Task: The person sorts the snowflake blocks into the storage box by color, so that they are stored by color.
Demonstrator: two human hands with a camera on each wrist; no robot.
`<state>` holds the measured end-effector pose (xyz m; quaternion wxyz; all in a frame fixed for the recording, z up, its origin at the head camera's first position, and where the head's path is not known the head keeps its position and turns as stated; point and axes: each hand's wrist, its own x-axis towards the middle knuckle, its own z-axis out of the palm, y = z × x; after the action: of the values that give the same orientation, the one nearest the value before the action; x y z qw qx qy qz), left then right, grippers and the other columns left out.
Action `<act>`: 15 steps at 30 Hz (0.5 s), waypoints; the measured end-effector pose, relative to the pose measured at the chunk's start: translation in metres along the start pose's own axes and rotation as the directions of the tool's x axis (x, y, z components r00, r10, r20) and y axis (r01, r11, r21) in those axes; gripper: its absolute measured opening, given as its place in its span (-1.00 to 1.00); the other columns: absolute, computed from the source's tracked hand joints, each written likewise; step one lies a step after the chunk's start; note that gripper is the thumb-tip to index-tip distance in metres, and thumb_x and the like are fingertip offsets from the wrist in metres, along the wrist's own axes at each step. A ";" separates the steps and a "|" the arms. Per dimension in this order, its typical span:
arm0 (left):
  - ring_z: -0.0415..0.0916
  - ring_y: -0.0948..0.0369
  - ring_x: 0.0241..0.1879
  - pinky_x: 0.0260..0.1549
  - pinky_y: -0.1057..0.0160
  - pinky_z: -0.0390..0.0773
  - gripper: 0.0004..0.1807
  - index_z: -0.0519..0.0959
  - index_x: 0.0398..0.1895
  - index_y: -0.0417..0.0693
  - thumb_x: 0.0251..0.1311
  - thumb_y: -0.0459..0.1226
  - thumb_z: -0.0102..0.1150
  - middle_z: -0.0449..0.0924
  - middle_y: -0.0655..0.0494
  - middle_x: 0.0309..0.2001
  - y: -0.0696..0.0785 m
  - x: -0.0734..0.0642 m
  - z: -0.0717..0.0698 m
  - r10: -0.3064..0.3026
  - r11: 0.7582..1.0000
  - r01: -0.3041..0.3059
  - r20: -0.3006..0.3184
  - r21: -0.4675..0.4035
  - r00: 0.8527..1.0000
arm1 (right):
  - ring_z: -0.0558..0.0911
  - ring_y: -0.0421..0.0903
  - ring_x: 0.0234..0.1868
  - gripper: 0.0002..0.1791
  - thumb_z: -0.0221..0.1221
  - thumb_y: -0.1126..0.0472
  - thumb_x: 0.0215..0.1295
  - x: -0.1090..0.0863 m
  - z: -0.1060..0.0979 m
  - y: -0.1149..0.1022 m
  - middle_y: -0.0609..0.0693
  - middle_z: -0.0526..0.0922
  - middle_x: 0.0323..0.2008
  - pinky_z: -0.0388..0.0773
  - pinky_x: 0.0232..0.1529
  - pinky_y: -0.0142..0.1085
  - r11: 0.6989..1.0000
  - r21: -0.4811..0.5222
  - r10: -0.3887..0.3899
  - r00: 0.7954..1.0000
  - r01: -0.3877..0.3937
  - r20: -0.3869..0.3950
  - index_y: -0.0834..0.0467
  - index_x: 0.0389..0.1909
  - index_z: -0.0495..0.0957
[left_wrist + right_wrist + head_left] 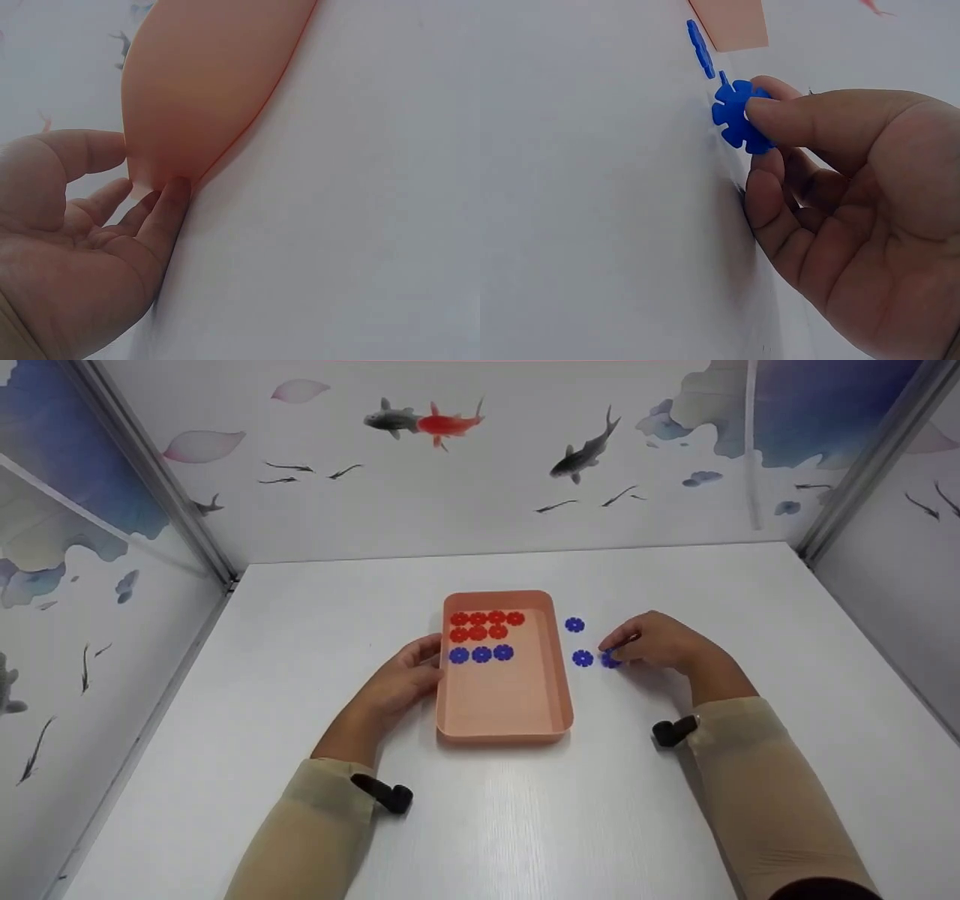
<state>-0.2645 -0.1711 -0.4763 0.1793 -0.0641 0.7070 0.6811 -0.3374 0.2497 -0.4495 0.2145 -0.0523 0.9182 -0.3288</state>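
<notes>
A shallow salmon-pink tray (504,706) holds two rows of red flower-shaped discs (478,633) and a row of three blue flower-shaped discs (481,655). My left hand (401,681) rests at the tray's left side; in the left wrist view its thumb and fingertips touch the outer wall (202,82). Right of the tray, my right hand (660,643) pinches a blue flower-shaped disc (735,115) between thumb and fingers, low over the table. Two more blue discs lie between tray and hand, one farther back (574,625) and one nearer (583,658).
The white table (510,817) carries the tray near its middle. Behind it stands a white wall panel (480,510) printed with fish, and further printed panels close in the left and right sides. Each sleeve has a black device (675,731) at the cuff.
</notes>
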 end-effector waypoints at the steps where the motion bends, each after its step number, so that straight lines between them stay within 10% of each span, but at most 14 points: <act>1: 0.35 0.17 0.58 0.53 0.09 0.46 -0.22 0.34 0.60 0.34 0.36 -0.28 0.36 0.39 0.28 0.57 0.000 0.000 0.000 0.002 1.000 -0.002 0.001 -0.001 1.000 | 0.60 -0.01 0.05 -0.73 0.26 0.17 0.48 0.000 0.000 -0.001 0.01 0.74 0.15 0.56 0.03 -0.25 1.000 0.010 -0.003 1.000 0.003 0.001 -0.11 0.08 0.81; 15: 0.38 0.17 0.56 0.53 0.09 0.46 -0.23 0.35 0.60 0.30 0.37 -0.28 0.36 0.36 0.26 0.58 0.000 0.001 0.001 0.020 1.000 -0.020 0.004 -0.008 1.000 | 0.73 -0.05 0.12 -0.68 0.23 0.21 0.55 -0.007 0.007 -0.048 0.03 0.75 0.18 0.68 0.35 -0.09 0.966 0.227 -0.114 0.991 0.126 -0.063 0.01 0.24 0.73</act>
<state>-0.2652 -0.1704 -0.4770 0.1735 -0.0562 0.7046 0.6857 -0.3301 0.2097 -0.4212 0.1761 -0.0745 0.8741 -0.4466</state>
